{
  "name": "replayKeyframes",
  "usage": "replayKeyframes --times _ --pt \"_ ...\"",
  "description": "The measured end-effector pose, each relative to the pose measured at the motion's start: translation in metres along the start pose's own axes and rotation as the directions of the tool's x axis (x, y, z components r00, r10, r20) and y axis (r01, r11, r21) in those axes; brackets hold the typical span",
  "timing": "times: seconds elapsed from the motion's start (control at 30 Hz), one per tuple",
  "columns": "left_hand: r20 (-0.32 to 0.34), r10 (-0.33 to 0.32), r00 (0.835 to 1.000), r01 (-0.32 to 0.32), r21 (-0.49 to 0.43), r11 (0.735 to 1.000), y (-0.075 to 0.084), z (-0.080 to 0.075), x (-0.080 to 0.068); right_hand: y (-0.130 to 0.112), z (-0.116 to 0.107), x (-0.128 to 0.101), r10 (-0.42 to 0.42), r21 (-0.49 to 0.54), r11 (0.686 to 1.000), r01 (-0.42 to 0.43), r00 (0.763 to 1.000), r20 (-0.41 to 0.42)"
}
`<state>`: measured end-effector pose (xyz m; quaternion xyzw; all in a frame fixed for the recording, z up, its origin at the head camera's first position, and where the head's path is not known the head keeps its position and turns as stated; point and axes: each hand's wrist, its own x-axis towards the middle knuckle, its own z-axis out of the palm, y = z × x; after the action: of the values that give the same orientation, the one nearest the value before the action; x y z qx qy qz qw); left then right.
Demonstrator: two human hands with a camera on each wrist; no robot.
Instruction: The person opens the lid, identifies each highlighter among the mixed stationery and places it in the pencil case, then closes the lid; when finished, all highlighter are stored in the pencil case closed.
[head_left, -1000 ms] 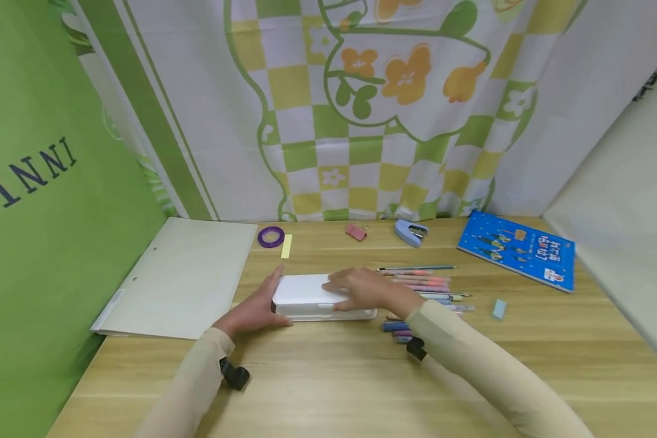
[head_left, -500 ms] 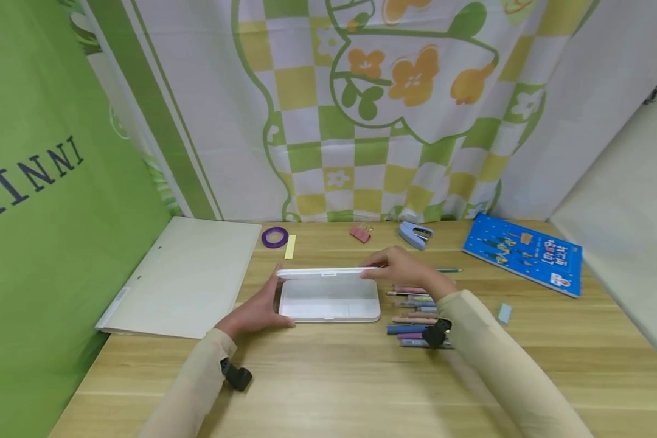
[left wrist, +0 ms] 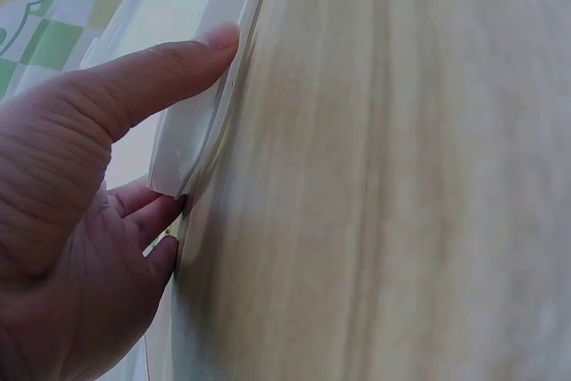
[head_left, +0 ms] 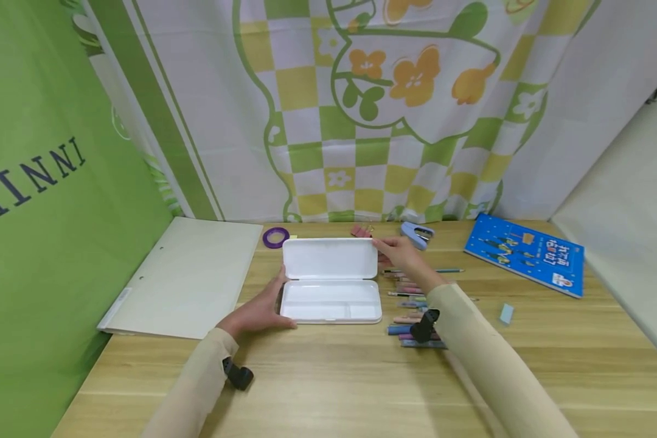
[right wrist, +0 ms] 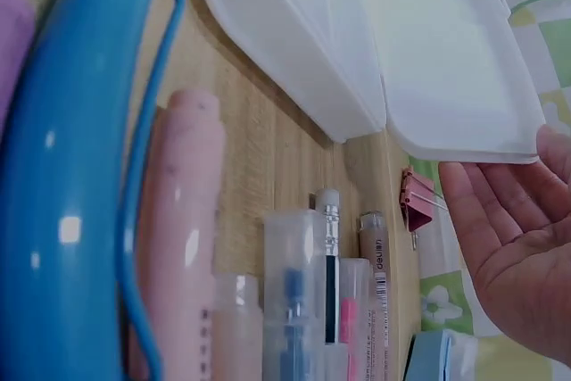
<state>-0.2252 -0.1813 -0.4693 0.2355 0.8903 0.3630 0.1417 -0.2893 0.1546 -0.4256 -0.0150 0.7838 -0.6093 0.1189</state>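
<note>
White plastic pencil case (head_left: 331, 301) is lying open near the middle of the wooden bench (head_left: 334, 389), its lid (head_left: 330, 258) standing back toward the far edge. The person's left hand (head_left: 257, 311) is bracing the case's left end, thumb curled along the near-left corner and fingers pressing the end wall. The right hand (head_left: 401, 252) is touching the lid's right edge with relaxed, nearly straight fingers, gripping nothing. A row of pens and pencils (head_left: 413, 304) is lying just beside the case's right end, under the right forearm. A cream binder (head_left: 188, 277) is resting at the left edge. Along the far edge, a purple tape roll (head_left: 275, 236), a pink binder clip (head_left: 360, 230) and a blue stapler (head_left: 416, 234) are sitting. A blue book (head_left: 525, 254) is occupying the far-right corner, with a small pale eraser (head_left: 506, 314) lying nearer.
</note>
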Motion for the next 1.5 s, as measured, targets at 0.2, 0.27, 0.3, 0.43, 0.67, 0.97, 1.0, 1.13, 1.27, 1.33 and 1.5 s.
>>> replayKeyframes --times 0.2,0.27,0.3,0.43,0.67,0.97,1.0,1.13,1.27,1.33,1.5 --pt "-0.005 -0.010 1.000 0.009 -0.014 1.000 0.002 -0.001 -0.001 -0.002 -0.008 -0.009 -0.058 -0.033 0.998 0.059 0.998 0.022" --pt "-0.004 -0.011 1.000 0.011 -0.007 1.000 0.002 -0.001 -0.001 -0.002 -0.017 -0.015 -0.099 -0.062 0.993 0.102 0.994 0.044" --pt "-0.004 -0.010 1.000 0.010 -0.005 1.000 0.002 -0.001 -0.001 -0.001 -0.022 -0.018 -0.119 -0.082 0.989 0.124 0.991 0.057" --pt "0.001 -0.004 1.000 0.004 -0.007 1.000 0.004 -0.001 -0.001 0.003 -0.044 -0.032 -0.157 -0.183 0.968 0.173 0.983 0.097" --pt "0.003 -0.004 1.000 0.004 -0.010 1.000 0.005 -0.001 -0.001 0.014 -0.074 -0.051 -0.133 -0.307 0.937 0.166 0.983 0.126" --pt "-0.001 -0.009 1.000 0.009 -0.012 1.000 0.003 -0.002 -0.001 0.038 -0.097 -0.049 -0.093 -0.371 0.918 0.139 0.986 0.140" --pt "-0.001 -0.009 1.000 0.009 -0.011 1.000 0.003 -0.001 -0.001 0.039 -0.098 -0.048 -0.076 -0.389 0.913 0.123 0.988 0.134" --pt "-0.003 -0.007 1.000 0.007 -0.014 1.000 0.003 -0.001 -0.001 0.040 -0.096 -0.043 -0.036 -0.428 0.899 0.090 0.991 0.131" --pt "-0.003 -0.005 1.000 0.005 -0.017 1.000 0.003 -0.001 -0.002 0.038 -0.093 -0.038 -0.043 -0.478 0.872 0.108 0.988 0.145" --pt "-0.004 -0.004 1.000 0.004 -0.015 1.000 0.004 -0.001 -0.002 0.038 -0.091 -0.036 -0.056 -0.504 0.854 0.127 0.986 0.154" --pt "-0.007 -0.004 1.000 0.004 -0.013 1.000 0.005 -0.002 -0.002 0.043 -0.089 -0.030 -0.081 -0.539 0.826 0.163 0.981 0.174"
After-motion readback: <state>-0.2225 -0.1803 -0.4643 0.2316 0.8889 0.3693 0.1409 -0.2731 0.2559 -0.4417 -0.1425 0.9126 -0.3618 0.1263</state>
